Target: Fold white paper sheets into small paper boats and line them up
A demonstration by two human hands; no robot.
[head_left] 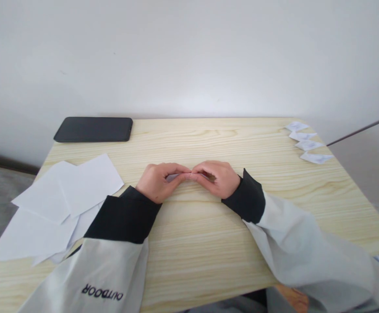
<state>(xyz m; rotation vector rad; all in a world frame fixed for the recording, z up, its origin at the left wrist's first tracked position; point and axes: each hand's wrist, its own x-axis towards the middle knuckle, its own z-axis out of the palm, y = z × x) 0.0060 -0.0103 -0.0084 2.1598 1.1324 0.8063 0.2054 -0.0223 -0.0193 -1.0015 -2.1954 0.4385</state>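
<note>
At the middle of the pale wooden table (209, 243), my left hand (158, 180) and my right hand (217, 177) meet fingertip to fingertip. Both are curled and pinch a small white folded paper (173, 177). Most of that paper is hidden under my fingers, and only a sliver shows between them. Both wrists rest on the tabletop, in dark cuffs and pale sleeves.
Several loose white sheets (62, 195) lie spread at the table's left edge. A black phone (94, 129) lies at the back left corner. Several small folded paper pieces (306, 143) sit in a row at the back right. A white wall stands behind the table.
</note>
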